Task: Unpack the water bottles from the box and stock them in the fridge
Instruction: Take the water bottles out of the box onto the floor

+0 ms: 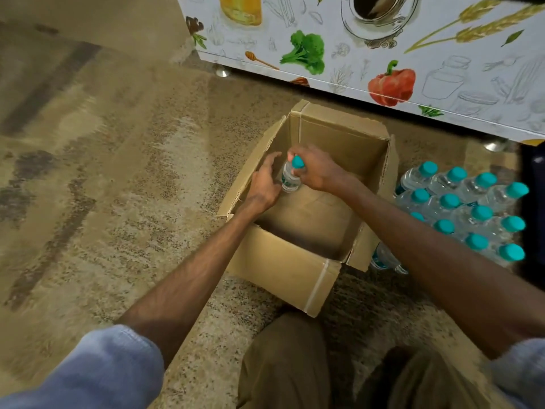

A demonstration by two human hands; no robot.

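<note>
An open cardboard box (283, 270) stands on the floor in front of my knees. Inside it, near its far left corner, a clear water bottle (290, 180) with a teal cap is upright. My right hand (314, 172) grips the bottle around its neck, just under the cap. My left hand (265, 184) has its fingers loosely curved beside the bottle's left side; whether it touches the bottle is unclear. No other bottle shows in the box. Several more teal-capped bottles (466, 208) stand grouped on the floor right of the box.
The fridge (413, 54), its door covered with vegetable drawings, stands shut beyond the box on metal feet. One bottle (383, 258) lies on its side by the box's right flap. Speckled stone floor stretches out to the left. My knees are at the bottom edge.
</note>
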